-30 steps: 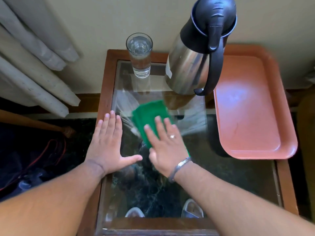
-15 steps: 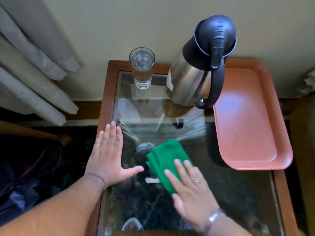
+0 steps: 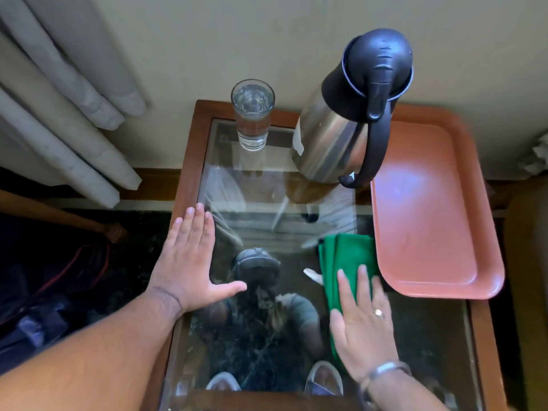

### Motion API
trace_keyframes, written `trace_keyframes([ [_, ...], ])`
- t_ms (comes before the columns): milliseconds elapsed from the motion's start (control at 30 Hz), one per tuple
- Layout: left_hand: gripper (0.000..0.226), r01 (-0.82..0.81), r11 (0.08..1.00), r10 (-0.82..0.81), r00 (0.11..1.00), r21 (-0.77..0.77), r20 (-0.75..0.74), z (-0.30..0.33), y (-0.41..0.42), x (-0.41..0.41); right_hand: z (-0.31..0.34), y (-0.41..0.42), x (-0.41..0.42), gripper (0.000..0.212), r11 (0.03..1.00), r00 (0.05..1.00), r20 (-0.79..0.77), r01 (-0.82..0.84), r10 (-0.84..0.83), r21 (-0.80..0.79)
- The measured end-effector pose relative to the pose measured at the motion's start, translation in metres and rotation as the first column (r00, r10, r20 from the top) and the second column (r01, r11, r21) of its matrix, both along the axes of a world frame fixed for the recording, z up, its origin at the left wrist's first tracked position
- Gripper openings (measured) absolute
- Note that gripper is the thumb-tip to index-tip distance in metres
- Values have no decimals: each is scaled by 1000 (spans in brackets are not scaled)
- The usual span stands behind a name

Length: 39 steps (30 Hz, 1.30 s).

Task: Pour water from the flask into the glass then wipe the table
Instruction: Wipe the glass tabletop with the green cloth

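A steel flask (image 3: 335, 137) with a black lid and handle stands at the back of the glass-topped table (image 3: 189, 161). Left of it stands a tall glass (image 3: 252, 114) filled with water. My right hand (image 3: 360, 321) presses flat on a folded green cloth (image 3: 345, 256), which lies on the glass beside the tray's left edge. My left hand (image 3: 189, 259) rests flat, fingers spread, on the table's left edge, holding nothing.
A salmon-coloured tray (image 3: 427, 209) covers the right side of the table. Curtains (image 3: 65, 108) hang at the left, against the wall. The table's wooden frame runs around the glass; dark floor lies to the left.
My right hand has slid the green cloth from the table's middle toward me and then to the right, up against the tray. My left hand has stayed put.
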<state>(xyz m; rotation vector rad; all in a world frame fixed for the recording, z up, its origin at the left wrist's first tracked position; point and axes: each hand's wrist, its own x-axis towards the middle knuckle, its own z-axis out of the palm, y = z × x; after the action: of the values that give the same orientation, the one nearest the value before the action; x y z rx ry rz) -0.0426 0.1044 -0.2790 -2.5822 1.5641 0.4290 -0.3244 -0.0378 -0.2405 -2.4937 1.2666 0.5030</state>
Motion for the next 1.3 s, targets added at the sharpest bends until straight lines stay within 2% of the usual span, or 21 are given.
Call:
trace_keyframes([
  [33,142,0,1000,0,1000,-2,-5,0,0,1,-2,-7,14,76,999,999,-9,31,-31,-5],
  [67,142,1,1000,-1,1000,-4,-13,-1,1,1,-3,-11,33,76,999,999,3,-41,41,-23],
  [100,141,1,1000,-1,1000,-10,-17,-1,0,1,-4,-14,55,75,982,982,37,-187,188,-17],
  [167,141,-6,1000,5,1000,-6,-19,0,1,0,-6,-28,103,71,858,854,91,-513,512,-14],
  [200,143,-9,1000,9,1000,-3,-25,0,1,0,-8,-42,127,71,819,816,87,-573,572,-9],
  [333,145,-17,1000,18,999,5,-37,2,-1,0,-11,-60,159,71,929,927,65,-369,370,-20],
  [467,142,-12,1000,13,1000,15,-27,2,-1,0,-4,16,31,73,862,858,115,-506,500,33],
  [533,144,-15,1000,16,1000,25,-19,3,-2,0,-6,33,-24,73,874,872,90,-485,481,26],
  [600,145,-17,999,18,999,30,-30,3,-3,0,-9,35,-39,69,920,917,93,-391,387,31],
  [633,145,-19,999,20,999,40,-34,4,-4,-2,-6,35,-37,68,956,953,106,-289,284,40],
  [700,144,-33,998,35,999,62,-33,7,-4,-2,8,38,-29,67,997,989,129,68,-73,41],
  [767,143,-45,995,49,998,86,-44,12,-6,-4,29,35,-30,62,920,921,24,386,-388,62],
  [867,145,-54,986,65,996,158,-65,21,-10,-5,53,29,-33,33,841,866,-229,492,-445,224],
  [900,146,-59,981,73,995,184,-72,27,-14,-5,58,26,-32,30,754,833,-252,553,-493,354],
  [933,146,-65,977,82,994,205,-76,31,-17,-7,65,24,-29,31,605,778,-241,610,-580,512],
  [1000,144,-65,972,83,994,225,-71,42,-24,-11,92,12,-17,28,245,583,-228,619,-780,746],
  [1033,142,-48,971,67,995,232,-73,46,-28,-15,112,4,-11,18,98,475,-228,568,-850,817],
  [1067,141,-22,972,43,996,233,-83,51,-34,-20,131,-9,-6,8,11,387,-223,519,-895,855],
  [1100,140,-2,972,26,995,235,-97,53,-40,-25,148,-23,-3,7,-32,323,-208,476,-923,879],
  [1167,140,1,975,28,991,222,-129,59,-59,-35,183,-53,7,8,-38,232,-143,406,-962,913],
  [1300,139,-12,979,43,988,205,-151,62,-103,-53,212,-123,29,6,72,106,36,357,-994,931],
])
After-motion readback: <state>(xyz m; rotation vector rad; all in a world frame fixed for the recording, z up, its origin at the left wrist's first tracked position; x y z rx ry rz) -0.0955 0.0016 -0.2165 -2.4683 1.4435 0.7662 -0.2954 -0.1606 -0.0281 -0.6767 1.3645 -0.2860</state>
